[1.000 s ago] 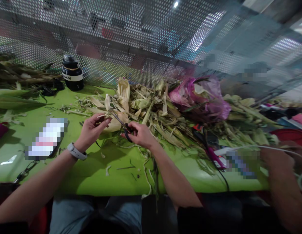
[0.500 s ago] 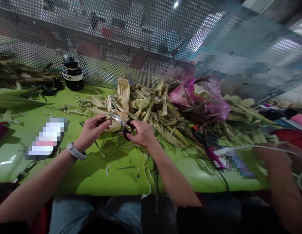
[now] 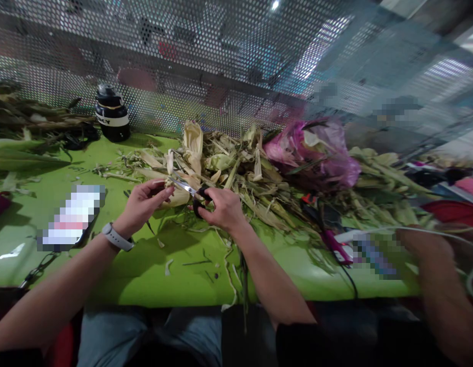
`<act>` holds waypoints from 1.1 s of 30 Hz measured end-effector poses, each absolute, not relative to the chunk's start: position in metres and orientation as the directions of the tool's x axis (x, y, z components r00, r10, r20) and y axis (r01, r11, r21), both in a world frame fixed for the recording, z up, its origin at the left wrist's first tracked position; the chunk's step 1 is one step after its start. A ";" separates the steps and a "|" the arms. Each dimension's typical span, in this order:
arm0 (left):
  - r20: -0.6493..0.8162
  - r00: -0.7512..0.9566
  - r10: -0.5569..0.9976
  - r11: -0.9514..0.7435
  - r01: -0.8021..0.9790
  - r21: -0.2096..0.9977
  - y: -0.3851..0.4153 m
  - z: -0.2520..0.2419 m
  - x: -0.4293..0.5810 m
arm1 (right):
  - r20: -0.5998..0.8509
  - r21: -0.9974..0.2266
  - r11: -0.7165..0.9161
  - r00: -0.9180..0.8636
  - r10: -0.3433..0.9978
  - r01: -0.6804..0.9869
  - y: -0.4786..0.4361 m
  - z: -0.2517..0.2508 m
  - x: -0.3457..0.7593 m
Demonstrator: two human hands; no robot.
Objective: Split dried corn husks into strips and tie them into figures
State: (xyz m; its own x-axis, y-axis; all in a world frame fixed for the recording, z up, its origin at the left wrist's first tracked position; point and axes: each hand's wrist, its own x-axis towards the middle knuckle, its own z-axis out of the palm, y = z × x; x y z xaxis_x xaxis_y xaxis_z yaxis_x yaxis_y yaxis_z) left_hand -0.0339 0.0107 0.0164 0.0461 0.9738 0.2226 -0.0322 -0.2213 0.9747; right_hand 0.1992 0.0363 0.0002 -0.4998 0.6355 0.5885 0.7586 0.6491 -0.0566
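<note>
My left hand (image 3: 142, 203) pinches a pale dry corn husk (image 3: 175, 184) just above the green table (image 3: 152, 265); a white watch sits on that wrist. My right hand (image 3: 221, 209) is closed on the black handles of a pair of scissors (image 3: 190, 192), whose blades point left at the husk beside my left fingertips. A big heap of husks and stalks (image 3: 244, 178) lies right behind both hands.
A black and white bottle (image 3: 112, 114) stands at the back left by a perforated metal screen (image 3: 206, 66). A pink plastic bag (image 3: 316, 150) lies on the heap. Another person's arm (image 3: 443, 285) reaches in at the right near a cable and pink-handled tool (image 3: 334, 242).
My right hand has turned the scissors so the blades swing from pointing away to pointing left at the husk. My left hand has kept its hold.
</note>
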 end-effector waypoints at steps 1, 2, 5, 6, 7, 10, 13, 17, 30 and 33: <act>0.237 0.057 0.970 -0.236 -0.027 0.971 0.010 0.016 -0.033 | 0.575 -0.061 0.645 -0.501 0.647 0.762 0.036 0.001 0.199; 0.256 0.068 0.964 -0.255 -0.017 0.967 0.010 0.016 -0.033 | 0.563 -0.066 0.640 -0.501 0.657 0.766 0.036 0.001 0.199; 0.310 0.098 0.946 -0.314 0.030 0.949 0.009 0.014 -0.033 | 0.546 -0.086 0.629 -0.492 0.678 0.772 0.035 0.004 0.198; 0.316 0.111 0.942 -0.321 0.040 0.946 0.009 0.013 -0.033 | 0.546 -0.091 0.628 -0.488 0.681 0.773 0.035 0.004 0.198; 0.316 0.120 0.941 -0.323 0.047 0.945 0.009 0.012 -0.033 | 0.546 -0.092 0.627 -0.487 0.681 0.773 0.035 0.004 0.198; 0.310 0.130 0.942 -0.318 0.046 0.947 0.010 0.008 -0.035 | 0.557 -0.092 0.633 -0.487 0.673 0.769 0.035 0.002 0.199; 0.299 0.119 0.947 -0.305 0.035 0.952 0.013 0.006 -0.036 | 0.572 -0.145 0.630 -0.455 0.683 0.763 0.037 0.000 0.200; 0.319 0.111 0.941 -0.326 0.057 0.944 0.015 0.008 -0.038 | 0.504 -0.400 0.586 -0.365 0.783 0.705 0.036 0.007 0.203; 0.323 0.267 0.908 -0.389 0.251 0.886 0.013 0.020 -0.041 | -0.098 -0.794 0.300 -0.598 0.795 0.529 0.037 0.035 0.224; 0.274 0.326 0.905 -0.359 0.237 0.903 0.012 0.021 -0.041 | -0.081 -0.803 0.309 -0.607 0.791 0.510 0.038 0.031 0.220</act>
